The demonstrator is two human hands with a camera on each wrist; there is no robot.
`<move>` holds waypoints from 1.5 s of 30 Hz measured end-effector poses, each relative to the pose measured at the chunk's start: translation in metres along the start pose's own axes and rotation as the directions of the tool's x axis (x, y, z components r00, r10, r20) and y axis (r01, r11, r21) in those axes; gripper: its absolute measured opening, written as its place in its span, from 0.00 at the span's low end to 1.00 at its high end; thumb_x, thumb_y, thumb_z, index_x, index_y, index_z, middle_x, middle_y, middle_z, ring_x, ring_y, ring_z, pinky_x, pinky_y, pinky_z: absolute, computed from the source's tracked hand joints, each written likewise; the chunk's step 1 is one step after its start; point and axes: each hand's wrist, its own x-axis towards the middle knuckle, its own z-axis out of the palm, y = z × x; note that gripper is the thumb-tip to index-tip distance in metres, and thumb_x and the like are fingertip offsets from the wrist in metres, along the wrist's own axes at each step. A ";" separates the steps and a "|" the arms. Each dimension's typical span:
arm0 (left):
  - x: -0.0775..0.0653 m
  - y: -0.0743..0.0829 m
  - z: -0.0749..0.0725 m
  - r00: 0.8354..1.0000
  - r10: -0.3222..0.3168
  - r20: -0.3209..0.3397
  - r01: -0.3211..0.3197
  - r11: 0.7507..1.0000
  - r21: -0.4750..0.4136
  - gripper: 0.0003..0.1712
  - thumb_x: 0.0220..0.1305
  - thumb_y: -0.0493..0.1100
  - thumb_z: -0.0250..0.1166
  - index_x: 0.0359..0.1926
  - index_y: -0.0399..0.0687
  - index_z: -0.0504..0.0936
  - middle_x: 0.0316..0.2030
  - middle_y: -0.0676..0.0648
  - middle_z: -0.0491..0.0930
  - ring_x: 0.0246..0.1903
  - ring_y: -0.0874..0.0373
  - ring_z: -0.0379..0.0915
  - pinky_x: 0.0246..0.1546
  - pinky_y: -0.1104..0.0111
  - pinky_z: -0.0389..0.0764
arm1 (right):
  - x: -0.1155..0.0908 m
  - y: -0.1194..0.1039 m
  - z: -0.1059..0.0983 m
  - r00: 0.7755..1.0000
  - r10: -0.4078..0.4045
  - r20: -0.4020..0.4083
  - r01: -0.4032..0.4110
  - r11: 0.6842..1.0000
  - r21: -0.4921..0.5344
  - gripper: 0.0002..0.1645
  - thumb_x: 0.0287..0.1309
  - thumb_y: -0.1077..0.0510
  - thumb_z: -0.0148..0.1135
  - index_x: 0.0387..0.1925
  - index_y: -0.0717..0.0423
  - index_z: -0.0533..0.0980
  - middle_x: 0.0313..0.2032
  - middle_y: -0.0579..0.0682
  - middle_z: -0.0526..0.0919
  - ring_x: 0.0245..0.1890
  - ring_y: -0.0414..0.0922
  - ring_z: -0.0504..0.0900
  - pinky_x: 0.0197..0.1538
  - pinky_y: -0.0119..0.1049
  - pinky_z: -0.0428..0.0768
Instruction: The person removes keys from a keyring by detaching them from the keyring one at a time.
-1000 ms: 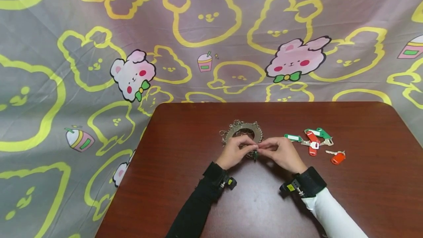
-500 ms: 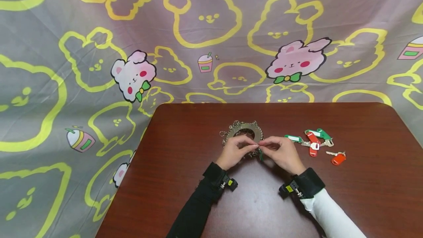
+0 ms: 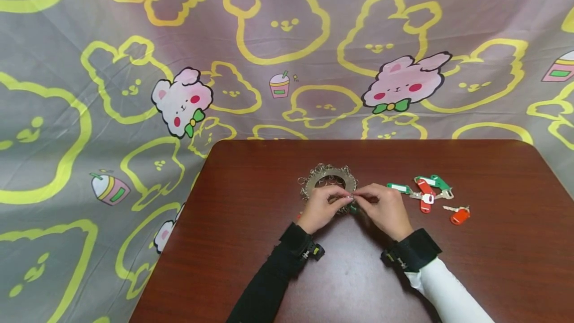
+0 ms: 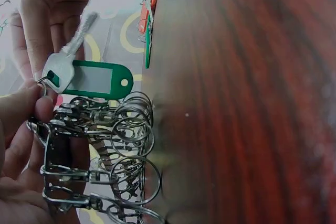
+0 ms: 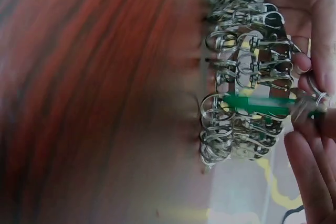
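My left hand [image 3: 319, 209] and right hand [image 3: 386, 209] meet fingertip to fingertip at the near edge of a round metal key holder [image 3: 344, 174], hung with many snap clasps and split rings. Between them they pinch a small split ring [image 4: 43, 85], which carries a silver key [image 4: 63, 69] and a green key tag [image 4: 118, 81] with a pale label. The left fingers also lie behind the holder's band in the left wrist view. In the right wrist view, the green tag appears edge-on beside the clasps [image 5: 257, 69].
To the right on the brown table [image 3: 251, 258] lie loose keys with tags: a green tag [image 3: 398, 188], a red tag [image 3: 425, 206] among others, and an orange-red tag [image 3: 459, 217] apart. A patterned cloth [image 3: 287, 113] hangs behind the table. A small red spot shows by the left wrist.
The green tag under the fingertips has swung and turned. Both hands stay together, the left shifting slightly right. A small red spot has come into view beside the left wrist.
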 end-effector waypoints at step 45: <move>0.000 0.001 0.004 1.000 0.009 -0.026 -0.009 1.000 0.006 0.07 0.70 0.43 0.70 0.42 0.44 0.89 0.39 0.48 0.89 0.42 0.64 0.84 0.48 0.74 0.82 | -0.001 -0.002 -0.001 0.998 0.058 -0.031 -0.058 0.998 0.001 0.12 0.45 0.70 0.79 0.29 0.52 0.87 0.28 0.45 0.88 0.27 0.40 0.87 0.33 0.27 0.83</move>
